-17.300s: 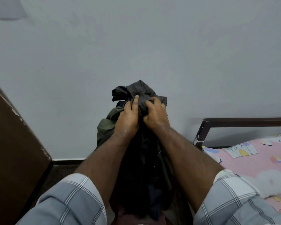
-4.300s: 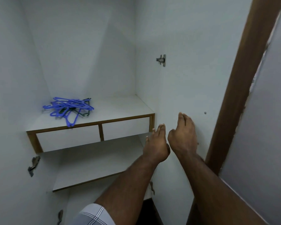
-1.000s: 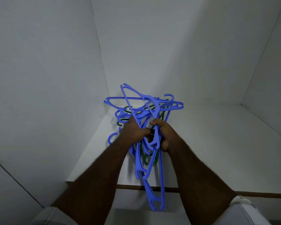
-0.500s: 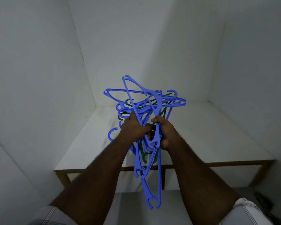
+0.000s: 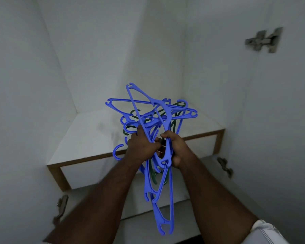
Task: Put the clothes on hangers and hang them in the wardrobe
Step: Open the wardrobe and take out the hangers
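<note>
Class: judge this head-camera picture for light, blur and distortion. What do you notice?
Head view: dim, even light, no glare; the forearms near the lower edge are smeared by motion blur; the bundle of hangers and both hands, left and right, are fairly sharp; wide-angle splays the wardrobe walls outward.

No readable text, labels, brands or numbers on any surface in view.

both hands (image 5: 144,147), tangled hangers (image 5: 158,117), wardrobe shelf (image 5: 88,138)
</note>
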The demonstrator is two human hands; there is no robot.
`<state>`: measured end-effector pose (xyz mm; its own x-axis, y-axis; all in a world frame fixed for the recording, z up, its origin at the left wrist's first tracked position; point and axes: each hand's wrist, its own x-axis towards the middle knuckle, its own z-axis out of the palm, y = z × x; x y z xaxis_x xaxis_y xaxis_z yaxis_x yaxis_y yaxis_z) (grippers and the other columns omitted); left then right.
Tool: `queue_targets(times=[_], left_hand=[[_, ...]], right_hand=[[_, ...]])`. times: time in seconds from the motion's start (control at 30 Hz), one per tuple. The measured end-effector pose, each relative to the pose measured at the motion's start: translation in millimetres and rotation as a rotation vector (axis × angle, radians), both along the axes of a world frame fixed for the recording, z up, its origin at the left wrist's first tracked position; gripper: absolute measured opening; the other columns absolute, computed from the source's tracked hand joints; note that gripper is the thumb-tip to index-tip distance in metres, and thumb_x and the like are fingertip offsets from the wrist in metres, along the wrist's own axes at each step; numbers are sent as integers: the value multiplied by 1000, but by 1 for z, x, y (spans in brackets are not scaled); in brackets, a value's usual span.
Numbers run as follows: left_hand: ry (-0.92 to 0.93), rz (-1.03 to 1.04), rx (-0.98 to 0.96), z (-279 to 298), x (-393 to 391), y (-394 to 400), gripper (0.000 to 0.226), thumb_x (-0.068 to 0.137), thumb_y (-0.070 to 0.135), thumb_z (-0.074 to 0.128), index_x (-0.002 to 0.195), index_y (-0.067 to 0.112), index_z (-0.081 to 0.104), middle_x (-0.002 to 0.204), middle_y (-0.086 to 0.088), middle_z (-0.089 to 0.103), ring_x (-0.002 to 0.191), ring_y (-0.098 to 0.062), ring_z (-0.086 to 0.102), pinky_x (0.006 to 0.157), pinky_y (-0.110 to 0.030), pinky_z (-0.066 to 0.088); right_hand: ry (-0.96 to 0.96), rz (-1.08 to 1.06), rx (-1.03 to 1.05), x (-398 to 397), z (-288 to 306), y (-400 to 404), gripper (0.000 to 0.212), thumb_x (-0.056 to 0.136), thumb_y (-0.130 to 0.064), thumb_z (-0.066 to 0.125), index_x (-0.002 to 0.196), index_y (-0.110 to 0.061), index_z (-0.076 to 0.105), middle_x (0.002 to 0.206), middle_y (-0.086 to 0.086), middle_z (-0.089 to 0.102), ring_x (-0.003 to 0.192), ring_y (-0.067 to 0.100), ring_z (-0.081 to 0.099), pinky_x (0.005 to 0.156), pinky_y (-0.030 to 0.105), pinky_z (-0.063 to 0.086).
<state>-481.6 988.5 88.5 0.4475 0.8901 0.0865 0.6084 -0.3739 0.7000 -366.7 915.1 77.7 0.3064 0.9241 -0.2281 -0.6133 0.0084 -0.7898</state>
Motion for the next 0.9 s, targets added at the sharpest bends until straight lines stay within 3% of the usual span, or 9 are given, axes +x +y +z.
queue_targets(times=[0.13, 0.27, 0.5, 0.77, 0.9], left_hand=[[-28, -83, -5, -18, -13, -60, 110, 53, 63, 62, 149, 24, 26, 129, -17, 52, 117, -39, 51, 93, -53, 51], [-27, -136, -47, -24, -19, -119, 115, 48, 66, 60, 151, 28, 25, 131, -14, 50, 119, -38, 51, 92, -53, 52], [-15, -197, -48, -20, -16, -206, 108, 69, 55, 73, 156, 26, 16, 135, -16, 45, 121, -40, 49, 93, -53, 51], [-73, -215, -50, -20, -38, -304, 102, 73, 51, 75, 154, 26, 18, 136, -14, 44, 122, -35, 49, 79, -37, 42], [-74, -245, -55, -16, -56, -349, 102, 74, 48, 77, 155, 26, 17, 138, -15, 44, 124, -33, 47, 79, -34, 39]], right_hand=[[-3, -102, -27, -16, -18, -69, 14, 87, -14, 60, 76, -7, 65, 77, 8, 66, 59, 23, 62, 52, 30, 52], [27, -149, -71, -27, -24, -131, 22, 90, -16, 57, 71, -6, 66, 76, 7, 65, 58, 22, 58, 52, 29, 50], [-35, -211, -76, -29, -18, -225, 15, 91, -17, 55, 80, -7, 58, 76, 6, 62, 58, 20, 55, 54, 28, 50], [-88, -273, -85, -51, -15, -325, 22, 92, -19, 55, 73, -10, 62, 80, 6, 65, 58, 22, 60, 54, 29, 53], [-89, -328, -97, -71, -12, -370, 13, 87, -17, 59, 78, -7, 62, 83, 8, 64, 60, 24, 60, 57, 32, 54]])
